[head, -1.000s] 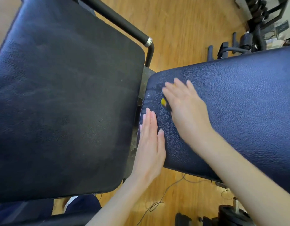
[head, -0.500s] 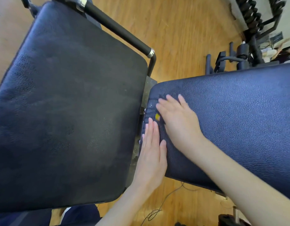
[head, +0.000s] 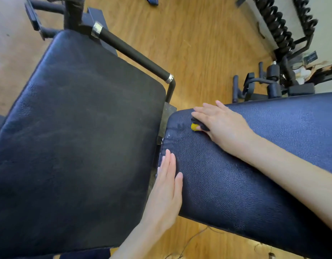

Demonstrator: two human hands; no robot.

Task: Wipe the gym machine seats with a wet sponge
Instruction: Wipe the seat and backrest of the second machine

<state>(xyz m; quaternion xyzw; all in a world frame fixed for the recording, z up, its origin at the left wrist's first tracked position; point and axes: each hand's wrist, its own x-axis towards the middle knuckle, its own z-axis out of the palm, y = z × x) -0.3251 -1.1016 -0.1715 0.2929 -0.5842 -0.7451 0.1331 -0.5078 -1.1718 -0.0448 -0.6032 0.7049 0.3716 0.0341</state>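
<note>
Two dark padded seats fill the view: a wide black pad (head: 73, 139) on the left and a long dark-blue bench pad (head: 273, 146) running to the right. My right hand (head: 223, 126) lies flat on the bench pad near its left end, pressing a sponge (head: 195, 126) beneath it; only a yellow corner and a dark edge of the sponge show. Wet streaks mark the pad left of the sponge. My left hand (head: 167, 191) rests flat, fingers straight and together, on the near left edge of the bench pad.
A black padded handle bar (head: 135, 53) with chrome collars runs along the far side of the left pad. Wooden floor lies beyond. A dumbbell rack (head: 284, 25) and black machine parts (head: 264, 81) stand at the far right. Cables lie on the floor below the bench.
My right hand with the sponge has slid up toward the far edge of the bench pad. The left hand has stayed put. The view has pulled back, showing more floor.
</note>
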